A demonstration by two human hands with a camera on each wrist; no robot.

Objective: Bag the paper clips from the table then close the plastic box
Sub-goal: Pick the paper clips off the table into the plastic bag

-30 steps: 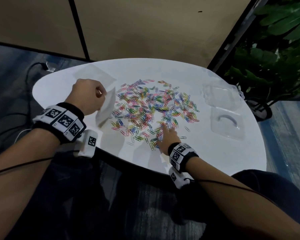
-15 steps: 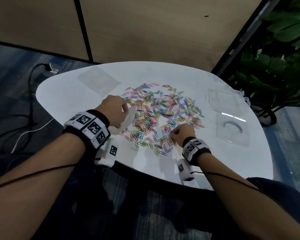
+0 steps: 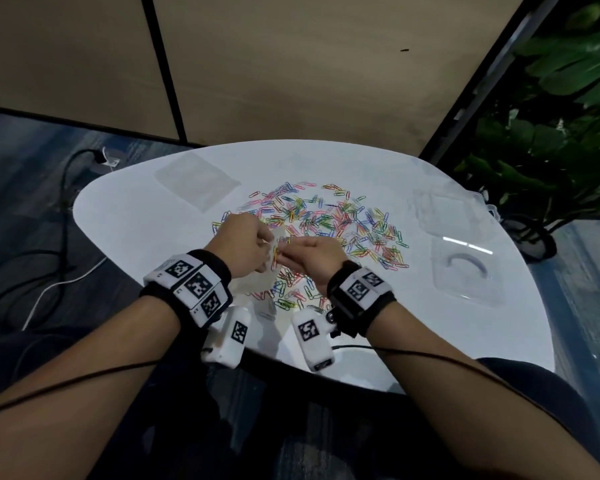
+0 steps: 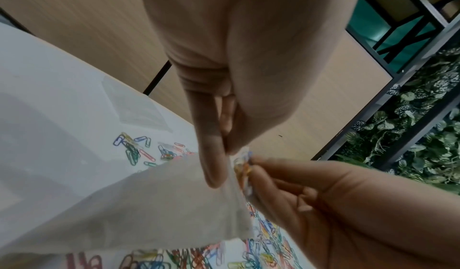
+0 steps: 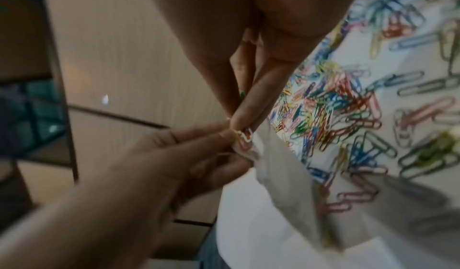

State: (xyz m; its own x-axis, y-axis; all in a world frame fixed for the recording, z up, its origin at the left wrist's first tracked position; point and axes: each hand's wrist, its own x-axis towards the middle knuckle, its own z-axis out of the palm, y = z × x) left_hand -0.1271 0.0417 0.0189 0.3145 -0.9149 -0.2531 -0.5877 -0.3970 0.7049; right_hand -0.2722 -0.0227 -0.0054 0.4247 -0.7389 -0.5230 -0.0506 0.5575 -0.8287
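A heap of coloured paper clips (image 3: 326, 223) is spread over the middle of the white table (image 3: 136, 220). Above its near edge my left hand (image 3: 269, 252) pinches the top edge of a clear plastic bag (image 4: 149, 204) between thumb and forefinger (image 4: 211, 155). The bag (image 3: 257, 284) hangs down below the hand. My right hand (image 3: 284, 247) pinches a few paper clips (image 5: 245, 137) and holds them against the bag's mouth, touching the left fingers. The clear plastic box (image 3: 465, 271) lies open at the right, its lid (image 3: 444, 211) behind it.
A second clear bag (image 3: 196, 181) lies flat at the table's far left. Cables (image 3: 59, 271) run over the floor on the left. A potted plant (image 3: 551, 150) stands beyond the table's right edge. A beige partition wall (image 3: 291, 81) rises behind.
My left hand carried the bag rightward toward the near middle. My right hand closed on clips at the pile's near edge, lifted them and brought them left to the bag's mouth.
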